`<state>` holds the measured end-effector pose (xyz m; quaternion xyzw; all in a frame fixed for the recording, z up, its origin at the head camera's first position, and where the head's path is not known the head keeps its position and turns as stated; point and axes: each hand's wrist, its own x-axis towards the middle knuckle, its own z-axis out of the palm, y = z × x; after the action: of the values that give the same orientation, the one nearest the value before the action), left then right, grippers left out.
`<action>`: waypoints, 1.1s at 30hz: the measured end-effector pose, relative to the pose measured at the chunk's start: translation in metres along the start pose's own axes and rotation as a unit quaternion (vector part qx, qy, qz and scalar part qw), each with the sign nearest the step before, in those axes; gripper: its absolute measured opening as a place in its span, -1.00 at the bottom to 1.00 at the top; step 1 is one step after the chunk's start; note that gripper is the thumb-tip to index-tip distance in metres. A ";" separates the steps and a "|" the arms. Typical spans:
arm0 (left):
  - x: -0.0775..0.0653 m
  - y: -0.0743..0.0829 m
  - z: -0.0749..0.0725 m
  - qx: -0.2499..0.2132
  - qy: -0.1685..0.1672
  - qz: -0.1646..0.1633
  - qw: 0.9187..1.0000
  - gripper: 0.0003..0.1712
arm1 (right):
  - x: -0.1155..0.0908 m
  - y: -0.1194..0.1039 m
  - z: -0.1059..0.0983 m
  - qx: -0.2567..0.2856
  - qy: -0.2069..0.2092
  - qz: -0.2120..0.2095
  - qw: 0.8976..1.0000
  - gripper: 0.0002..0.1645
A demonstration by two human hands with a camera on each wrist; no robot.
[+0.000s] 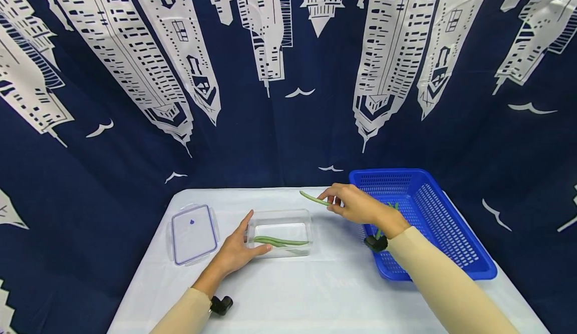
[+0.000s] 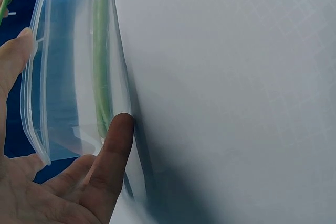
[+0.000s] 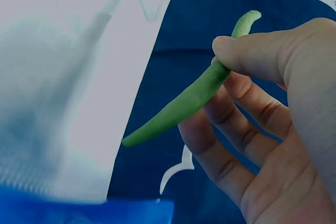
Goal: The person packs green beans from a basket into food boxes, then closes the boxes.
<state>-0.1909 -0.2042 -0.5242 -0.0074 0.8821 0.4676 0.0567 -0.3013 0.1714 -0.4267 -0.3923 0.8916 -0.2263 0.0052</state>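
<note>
My left hand (image 1: 236, 250) spans the left end of a clear plastic food container (image 1: 279, 214), thumb at the near side and fingers at the far left corner. Green beans (image 1: 281, 242) lie lengthwise inside the container, along its near wall. To the right of it and above the table, my right hand (image 1: 353, 205) pinches a single green bean (image 1: 312, 197) between thumb and fingertips. In the right wrist view that bean (image 3: 184, 106) is slightly bent, with both ends sticking out past the fingers.
A blue plastic basket (image 1: 451, 219) stands at the right, with some green beans (image 1: 394, 206) in it, partly hidden by my right forearm. The container's clear lid (image 1: 194, 236) with a blue seal lies flat at the left. Behind the white table (image 1: 288, 299) hangs a dark blue patterned cloth (image 1: 311, 138).
</note>
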 end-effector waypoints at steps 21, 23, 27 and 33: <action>0.001 0.001 -0.001 0.014 0.006 0.006 1.000 0.48 | 0.043 -0.036 0.020 0.018 -0.050 -0.036 0.998 -0.64; 0.002 0.001 -0.001 0.017 0.006 0.004 1.000 0.48 | 0.046 -0.039 0.022 0.017 -0.056 -0.037 0.998 -0.64; 0.002 0.001 -0.001 0.019 0.005 0.003 1.000 0.48 | 0.053 -0.043 0.028 0.013 -0.062 -0.049 0.997 -0.65; 0.001 0.000 0.001 0.020 0.004 0.004 1.000 0.47 | 0.062 -0.047 0.036 0.008 -0.076 -0.059 0.995 -0.69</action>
<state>-0.1922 -0.2036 -0.5244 -0.0049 0.8914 0.4502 0.0517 -0.3046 0.0854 -0.4294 -0.4600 0.8623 -0.2025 0.0623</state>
